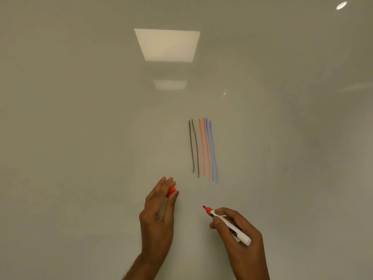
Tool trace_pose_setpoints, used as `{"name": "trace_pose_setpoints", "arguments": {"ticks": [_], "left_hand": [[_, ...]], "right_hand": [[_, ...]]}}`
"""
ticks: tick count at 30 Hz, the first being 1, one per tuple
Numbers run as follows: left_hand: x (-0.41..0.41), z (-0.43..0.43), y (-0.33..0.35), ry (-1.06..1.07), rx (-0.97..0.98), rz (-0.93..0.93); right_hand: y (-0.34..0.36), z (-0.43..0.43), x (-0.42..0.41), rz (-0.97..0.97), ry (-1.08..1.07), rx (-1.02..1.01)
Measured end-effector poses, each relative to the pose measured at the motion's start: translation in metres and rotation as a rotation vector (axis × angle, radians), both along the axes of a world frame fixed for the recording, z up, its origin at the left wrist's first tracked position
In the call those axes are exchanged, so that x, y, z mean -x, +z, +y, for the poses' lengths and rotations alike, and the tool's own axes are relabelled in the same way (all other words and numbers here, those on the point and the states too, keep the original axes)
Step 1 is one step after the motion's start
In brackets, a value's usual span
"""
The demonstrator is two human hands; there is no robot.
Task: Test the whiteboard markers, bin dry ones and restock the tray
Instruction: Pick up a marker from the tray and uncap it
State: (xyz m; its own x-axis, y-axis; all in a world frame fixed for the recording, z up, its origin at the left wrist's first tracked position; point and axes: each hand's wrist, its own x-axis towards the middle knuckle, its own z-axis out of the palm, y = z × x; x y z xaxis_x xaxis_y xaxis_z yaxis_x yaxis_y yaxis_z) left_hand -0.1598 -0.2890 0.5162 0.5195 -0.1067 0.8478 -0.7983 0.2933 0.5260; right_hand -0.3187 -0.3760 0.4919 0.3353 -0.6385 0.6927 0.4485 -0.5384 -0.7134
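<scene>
A person's right hand (pixel 237 229) grips an uncapped red marker (pixel 228 224), fingers curled round its white barrel, the red tip pointing up and left, away from the palm and toward the left hand. The left hand (pixel 159 207) pinches the marker's red cap (pixel 171 191) between thumb and fingertips, just off to the side of the tip. Above and between both hands, the whiteboard (pixel 80 118) carries six near-vertical test strokes: two black lines (pixel 193 146), two red lines (pixel 203 146) and two blue lines (pixel 212 150). Reflected ceiling lights (pixel 167 45) gleam farther above the hands.
</scene>
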Motion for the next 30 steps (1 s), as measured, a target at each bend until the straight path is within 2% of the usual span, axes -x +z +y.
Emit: {"name": "trace_pose_setpoints", "arguments": {"ticks": [4,7,10,14,22,30], "left_hand": [[0.02,0.037,-0.005,-0.228,0.032,0.465],[0.015,0.058,-0.007,-0.619,0.165,0.809],[0.015,0.076,-0.011,-0.846,0.267,1.006],[0.02,0.093,-0.02,-0.904,0.243,1.021],[0.027,0.114,-0.035,-0.82,0.158,0.989],[0.029,0.125,-0.052,-0.782,0.212,1.029]], "right_hand": [[-0.002,0.04,0.0,0.062,0.188,0.015],[-0.009,0.062,-0.006,0.121,0.285,0.023],[-0.014,0.08,-0.015,0.159,0.318,0.037],[-0.018,0.098,-0.023,0.174,0.331,0.023],[-0.034,0.119,-0.037,0.186,0.347,0.006],[-0.048,0.134,-0.05,0.14,0.333,-0.03]]}}
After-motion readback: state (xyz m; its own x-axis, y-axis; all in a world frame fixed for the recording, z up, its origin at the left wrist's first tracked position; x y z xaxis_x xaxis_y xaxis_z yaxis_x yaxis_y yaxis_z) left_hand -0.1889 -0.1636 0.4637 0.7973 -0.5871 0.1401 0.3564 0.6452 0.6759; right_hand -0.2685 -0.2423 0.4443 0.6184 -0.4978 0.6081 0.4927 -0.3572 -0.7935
